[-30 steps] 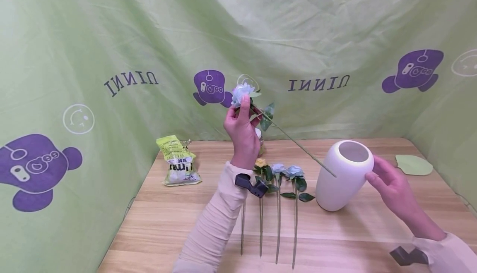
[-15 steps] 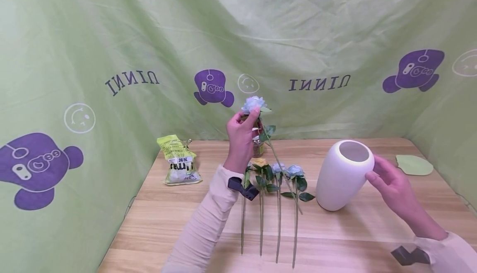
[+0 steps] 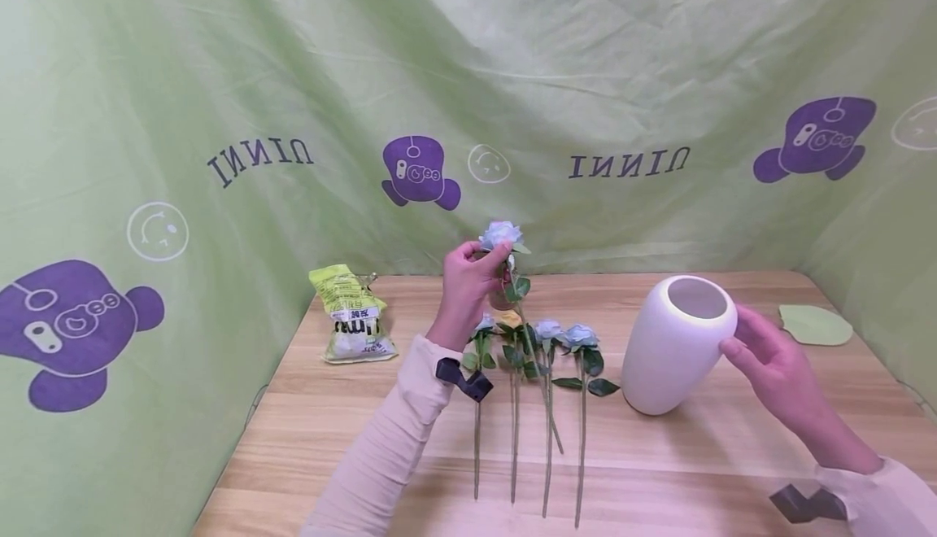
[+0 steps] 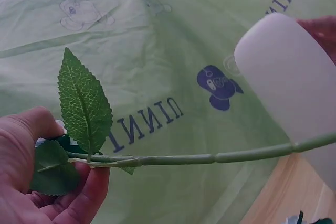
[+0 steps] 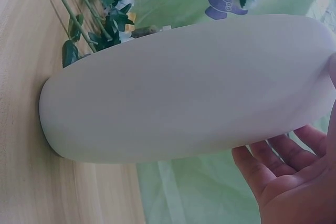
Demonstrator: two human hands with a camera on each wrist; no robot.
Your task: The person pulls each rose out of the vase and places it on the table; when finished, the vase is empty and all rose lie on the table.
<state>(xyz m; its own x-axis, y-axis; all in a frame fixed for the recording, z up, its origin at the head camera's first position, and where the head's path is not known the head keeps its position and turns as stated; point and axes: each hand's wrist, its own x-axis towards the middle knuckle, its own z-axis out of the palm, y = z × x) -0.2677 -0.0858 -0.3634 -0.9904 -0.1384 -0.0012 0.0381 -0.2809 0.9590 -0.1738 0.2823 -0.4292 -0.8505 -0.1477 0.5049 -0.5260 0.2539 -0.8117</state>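
My left hand (image 3: pixel 472 285) pinches a pale blue rose (image 3: pixel 501 234) just under its bloom and holds it upright over the table. Its long green stem (image 4: pixel 252 153) slants down to the right, crossing the stems of roses on the table. A tall white vase (image 3: pixel 669 358) stands on the right, its mouth up. My right hand (image 3: pixel 779 374) grips the vase's upper side, thumb in front and the other fingers (image 5: pixel 275 161) round the back. Between the hands lies a row of several roses, with a yellow bloom (image 3: pixel 510 319) and a blue bloom (image 3: pixel 581 336) among them.
A green and white plastic bag (image 3: pixel 357 325) sits at the back left of the wooden table (image 3: pixel 293 456). A small jar (image 3: pixel 501 301) is partly hidden behind the left hand. At the back right lies a flat pale green mat (image 3: pixel 816 325). Green cloth (image 3: pixel 622 73) hangs around the table.
My left hand has lowered the blue rose, and its stem has swung from pointing at the vase to hanging steeply over the row of roses. The right hand and vase stay put.
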